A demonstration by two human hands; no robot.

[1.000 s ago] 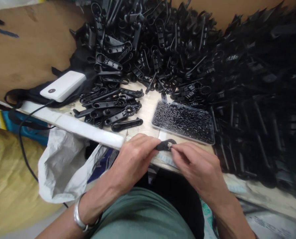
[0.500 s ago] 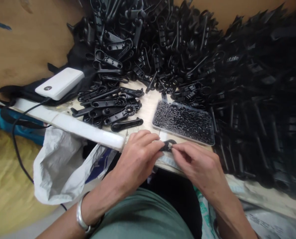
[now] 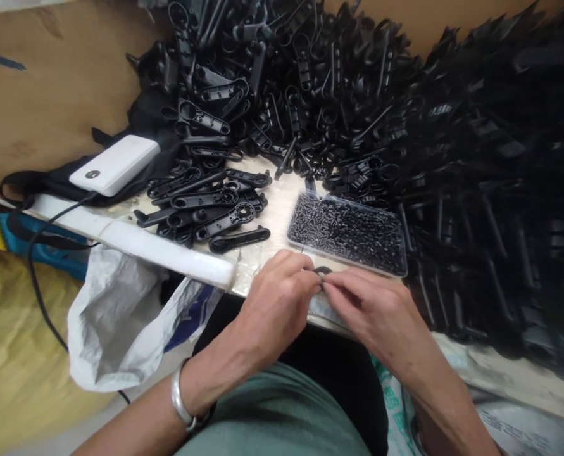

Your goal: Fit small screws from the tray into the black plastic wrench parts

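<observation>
At the table's front edge, my left hand [image 3: 282, 304] is closed round a black plastic part [image 3: 323, 270], mostly hidden by the fingers. Pinched fingertips of my right hand [image 3: 374, 304] meet the part from the right; whether they hold something tiny is too small to tell. Just behind the hands lies a clear tray [image 3: 288, 239] filled with many small dark metal pieces. A small pile of black plastic arms [image 3: 206, 199] with round ends rests to the left of the tray.
A big heap of black parts [image 3: 305, 82] fills the back and right. At the left are a white power bank [image 3: 115, 164] with a black cable [image 3: 32, 259], a white foam strip [image 3: 168, 248] and a white sack [image 3: 101, 329] below the edge.
My left hand has shifted right and its fingers cover more of the black part. My right fingertips have moved slightly left, closer to the left ones.
</observation>
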